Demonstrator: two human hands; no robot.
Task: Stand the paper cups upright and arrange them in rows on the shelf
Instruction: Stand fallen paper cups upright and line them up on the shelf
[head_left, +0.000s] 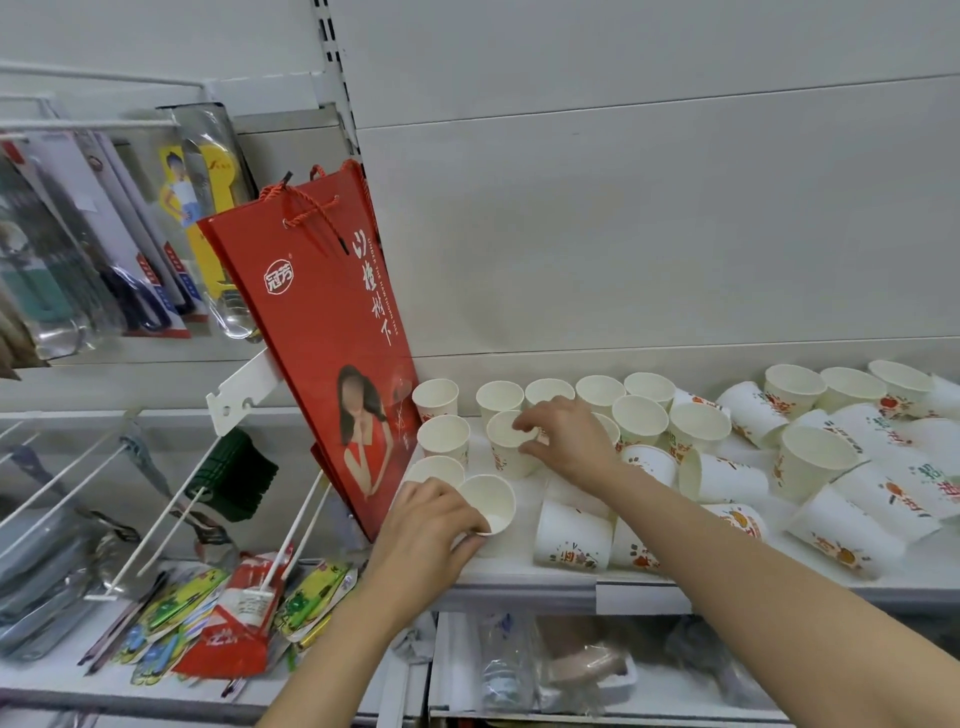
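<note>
A white metal shelf (524, 574) carries everything. At its left end leans a tall red paper gift bag (332, 332). White paper cups stand upright in rows (597, 391) along the back edge beside the bag; printed cups lie tumbled (878, 499) toward the right end. The right hand (569, 439) pinches an upright cup (506, 441) by its rim. The left hand (431, 525) grips a tilted cup (491, 506) near the front-left corner.
</note>
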